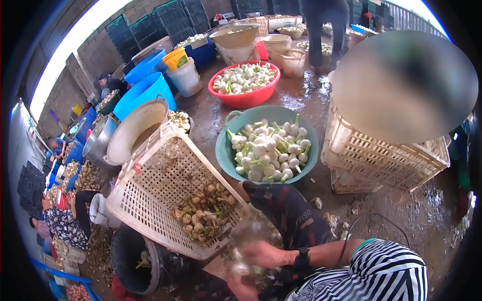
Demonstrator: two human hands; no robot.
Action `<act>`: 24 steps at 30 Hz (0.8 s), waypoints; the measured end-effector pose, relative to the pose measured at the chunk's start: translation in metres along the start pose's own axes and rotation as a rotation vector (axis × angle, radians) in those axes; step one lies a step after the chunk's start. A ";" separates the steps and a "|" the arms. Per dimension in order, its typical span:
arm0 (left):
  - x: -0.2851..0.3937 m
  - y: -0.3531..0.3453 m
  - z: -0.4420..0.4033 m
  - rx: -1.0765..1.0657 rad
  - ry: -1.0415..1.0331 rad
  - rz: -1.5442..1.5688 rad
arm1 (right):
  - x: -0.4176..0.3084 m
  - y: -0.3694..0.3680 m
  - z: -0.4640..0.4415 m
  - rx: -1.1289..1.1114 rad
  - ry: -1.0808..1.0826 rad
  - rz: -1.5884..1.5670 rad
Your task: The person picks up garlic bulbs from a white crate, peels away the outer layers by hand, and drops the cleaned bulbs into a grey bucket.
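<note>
Low in the head view, my right hand (263, 255), with a dark watch on its wrist, is smeared by motion, so its fingers are unclear. Just below it, my left hand (243, 287) is closed around a pale garlic bulb (241, 269), partly blurred. Beside both hands leans a tilted white plastic crate (150, 200); untrimmed garlic bulbs (205, 213) with brown roots lie in its lower corner. Beyond my knee stands a green basin (226, 155) heaped with clean white garlic bulbs (271, 150) on short green stems.
A black bucket (120, 261) stands under the crate. Farther off are a red basin (251, 100) of garlic, blue tubs (145, 95) and stacked white crates (386, 155). A dark cable (376, 215) curves over the wet floor. Other people are at the left and back.
</note>
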State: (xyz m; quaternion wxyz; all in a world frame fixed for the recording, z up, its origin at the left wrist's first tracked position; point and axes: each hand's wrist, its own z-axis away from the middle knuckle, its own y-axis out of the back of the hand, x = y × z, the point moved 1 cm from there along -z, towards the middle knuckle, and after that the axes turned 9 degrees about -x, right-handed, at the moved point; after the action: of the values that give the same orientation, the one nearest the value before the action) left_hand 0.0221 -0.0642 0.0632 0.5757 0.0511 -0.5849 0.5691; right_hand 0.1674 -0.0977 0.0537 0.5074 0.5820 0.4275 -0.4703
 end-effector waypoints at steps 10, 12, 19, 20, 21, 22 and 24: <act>0.016 -0.030 -0.002 0.053 -0.228 -0.715 | 0.002 0.010 -0.004 -0.124 -0.022 -0.035; -0.003 0.017 -0.023 -0.220 -0.489 -0.952 | -0.008 0.010 -0.002 -0.125 -0.193 -0.327; -0.012 0.017 -0.019 -0.149 -0.229 0.168 | 0.047 0.020 -0.018 0.052 -0.031 0.157; -0.002 0.011 -0.016 -0.219 -0.196 0.388 | 0.038 0.024 -0.021 0.095 -0.140 0.091; 0.002 0.014 -0.016 -0.236 -0.212 0.375 | 0.057 0.030 -0.026 0.126 -0.299 -0.285; 0.006 0.017 -0.015 -0.263 -0.225 0.364 | 0.070 0.030 -0.028 0.162 -0.467 -0.651; 0.007 0.020 -0.019 -0.248 -0.253 0.332 | 0.075 0.019 -0.018 -0.227 -0.310 0.401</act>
State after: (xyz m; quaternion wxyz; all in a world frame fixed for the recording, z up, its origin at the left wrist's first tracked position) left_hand 0.0174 -0.0393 0.0499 0.3985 -0.0459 -0.7180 0.5688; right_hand 0.2024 -0.0809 -0.0160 0.7118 0.5154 0.2708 -0.3929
